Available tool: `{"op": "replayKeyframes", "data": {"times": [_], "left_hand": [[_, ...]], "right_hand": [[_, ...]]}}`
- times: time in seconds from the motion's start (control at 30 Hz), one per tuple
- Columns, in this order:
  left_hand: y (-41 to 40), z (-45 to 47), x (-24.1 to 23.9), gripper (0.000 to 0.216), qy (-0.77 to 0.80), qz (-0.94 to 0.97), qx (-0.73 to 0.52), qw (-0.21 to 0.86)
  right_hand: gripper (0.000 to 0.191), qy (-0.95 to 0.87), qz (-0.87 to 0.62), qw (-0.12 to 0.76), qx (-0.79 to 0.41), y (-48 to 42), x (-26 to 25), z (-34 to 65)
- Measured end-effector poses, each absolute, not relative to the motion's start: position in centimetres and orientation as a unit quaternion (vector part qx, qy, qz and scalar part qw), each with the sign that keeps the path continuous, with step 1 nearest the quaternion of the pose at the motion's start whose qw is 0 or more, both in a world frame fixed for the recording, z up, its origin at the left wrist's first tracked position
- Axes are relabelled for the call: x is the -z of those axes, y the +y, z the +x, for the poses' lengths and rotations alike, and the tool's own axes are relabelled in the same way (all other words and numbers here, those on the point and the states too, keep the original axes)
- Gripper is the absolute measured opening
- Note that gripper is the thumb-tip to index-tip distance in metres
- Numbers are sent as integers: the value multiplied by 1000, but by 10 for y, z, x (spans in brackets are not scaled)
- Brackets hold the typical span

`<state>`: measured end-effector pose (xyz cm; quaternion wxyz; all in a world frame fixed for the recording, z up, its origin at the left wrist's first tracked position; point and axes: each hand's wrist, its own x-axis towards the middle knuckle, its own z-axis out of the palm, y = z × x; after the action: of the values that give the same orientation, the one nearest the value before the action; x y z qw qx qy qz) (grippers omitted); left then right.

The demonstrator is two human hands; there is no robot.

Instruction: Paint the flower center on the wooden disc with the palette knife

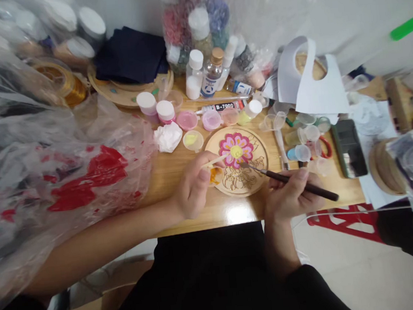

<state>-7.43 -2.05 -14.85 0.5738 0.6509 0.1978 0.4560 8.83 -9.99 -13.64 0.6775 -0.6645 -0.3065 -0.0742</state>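
Observation:
A round wooden plaque [245, 187] lies on the table, with a pink and purple flower [236, 151] coloured in its upper part and bare outlined flowers below. My left hand [196, 182] is closed at its left edge. It holds a small clear cup [216, 174] with orange-yellow contents and a thin pale stick [214, 161] that points towards the flower. My right hand [292, 195] is closed round a slim tool with a dark handle [301, 185]. The tool's thin metal tip [251, 167] is over the plaque below the flower; whether it touches cannot be made out.
Behind the plaque stand small cups of pink [187, 120] and yellow [192, 140], white-capped jars [165, 111], a B-7000 tube [224, 107] and bottles [212, 72]. A crumpled tissue [169, 137] and plastic sheeting [66, 162] lie left. Clear cups [302, 152] and a phone [349, 148] are right.

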Motion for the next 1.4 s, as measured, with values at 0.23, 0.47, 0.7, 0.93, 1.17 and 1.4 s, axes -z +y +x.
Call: {"op": "replayKeyframes", "data": {"times": [0.23,0.47,0.7,0.93,1.17,1.4], "left_hand": [[-20,-74,148,58,201,648,-444,585],[-21,-75,147,56,202,648,-443,585],[-20,-74,148,56,195,653,-454,574],[-21,-75,149,60,206,653,-444,578],[-21,-75,148,57,207,650,-443,582],[-20,-75,147,58,207,652,-438,583]], "right_hand": [[37,-315,-644,693,77,-100,137,88],[36,-320,-645,689,78,-101,138,88],[33,-314,-657,681,71,-101,138,88],[36,-311,-666,674,70,-101,136,87],[35,-314,-658,681,74,-100,137,88],[37,-329,-671,658,88,-100,137,88]]}}
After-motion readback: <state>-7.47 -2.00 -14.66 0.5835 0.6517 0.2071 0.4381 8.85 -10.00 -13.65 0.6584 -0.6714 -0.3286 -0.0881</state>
